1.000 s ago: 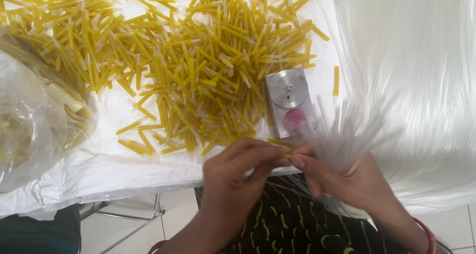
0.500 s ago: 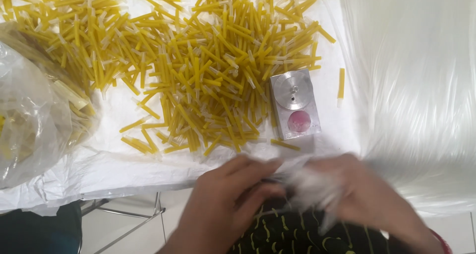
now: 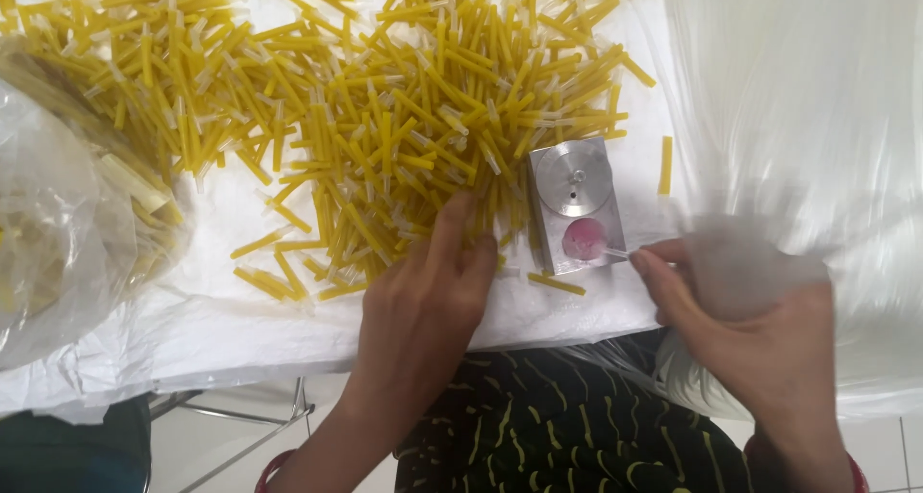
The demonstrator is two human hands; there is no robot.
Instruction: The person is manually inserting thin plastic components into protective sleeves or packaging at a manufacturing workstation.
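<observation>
Left hand (image 3: 423, 301) is spreading loose fingers into the yellow tubes (image 3: 385, 118) piled mid-tabletop, gripping nothing; right hand (image 3: 760, 339) is pinching a clear strand (image 3: 615, 252) onto the metal block (image 3: 575, 204). Plenty is lying finished.

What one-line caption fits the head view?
Left hand rests on a pile of short yellow tubes while the right hand holds a thin clear strand to a small metal block's pink pad.
</observation>
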